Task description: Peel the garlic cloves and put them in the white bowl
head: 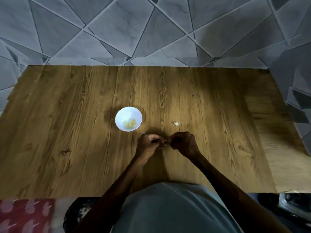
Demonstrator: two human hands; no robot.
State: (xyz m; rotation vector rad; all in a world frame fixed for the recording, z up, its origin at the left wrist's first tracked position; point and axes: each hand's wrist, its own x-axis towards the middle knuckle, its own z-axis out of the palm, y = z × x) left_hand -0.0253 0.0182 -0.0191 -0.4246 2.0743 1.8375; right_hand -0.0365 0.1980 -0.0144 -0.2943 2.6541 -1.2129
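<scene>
A: Entry, head view. Position of hands?

B: Left hand [149,143] and right hand [183,142] meet fingertip to fingertip over the middle of the worktop [67,135], just nearer the person than the white bowl [123,113]. Both forearms reach in from the lower edge.

A: Grip?

B: Fingers of both hands are curled inward and pinch a garlic clove [165,141] between them. Only a pale sliver of it shows in the gap; the area is dark and slightly blurred, so whether skin is on it cannot be told.

A: Bowl contents?

B: A small heap of yellowish peeled cloves [130,123] lies in the bowl, toward its near-right side. The bowl stands upright, left of the hands and apart from them.

A: Anything loose on the wood?

B: One white scrap [176,123], beyond the right hand, near it but not touching. Skin or clove: cannot tell.

A: Surroundings?

B: Grey tiles [151,31] with a triangle pattern past the far edge; a red patterned cloth [25,216] at lower left.
</scene>
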